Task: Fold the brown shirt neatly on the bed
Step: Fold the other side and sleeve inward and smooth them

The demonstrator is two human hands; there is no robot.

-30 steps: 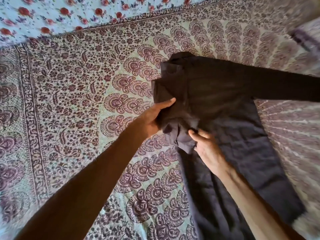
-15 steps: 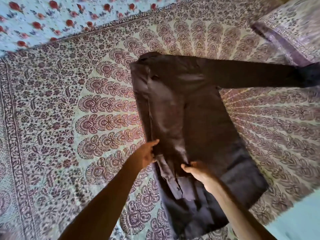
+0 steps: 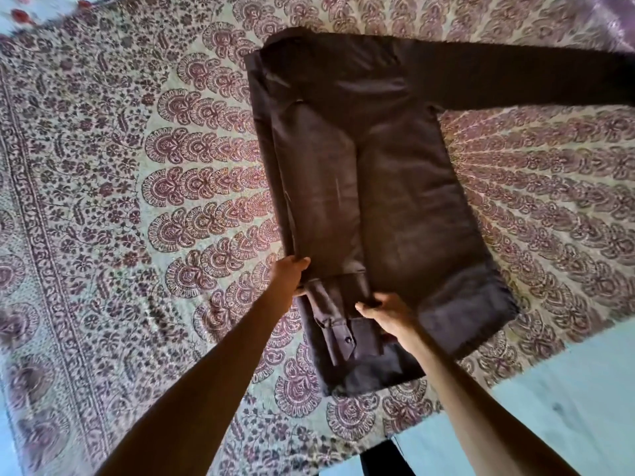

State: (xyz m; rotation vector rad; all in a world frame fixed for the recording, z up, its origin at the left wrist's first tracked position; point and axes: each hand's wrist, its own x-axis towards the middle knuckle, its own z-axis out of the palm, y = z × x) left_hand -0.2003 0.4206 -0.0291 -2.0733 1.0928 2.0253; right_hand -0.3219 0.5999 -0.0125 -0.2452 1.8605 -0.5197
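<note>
The brown shirt (image 3: 395, 201) lies flat on the patterned bedspread (image 3: 137, 201), collar end far from me. Its left side is folded over the body, and the folded sleeve runs down that side to a buttoned cuff (image 3: 338, 333) near the hem. The other sleeve (image 3: 532, 77) stretches out to the right. My left hand (image 3: 288, 274) pinches the folded left edge near the cuff. My right hand (image 3: 386, 312) grips the sleeve's right edge, thumb on top.
The paisley bedspread's near edge runs along the bottom right, with pale blue floor (image 3: 567, 407) beyond it. A floral sheet (image 3: 24, 12) shows at the top left. A patterned pillow corner (image 3: 615, 22) sits at the top right.
Both hands have drawn the folded sleeve down the shirt's left side towards the hem, and the sleeve now lies straight. The view has pulled back and shows the shirt's whole length.
</note>
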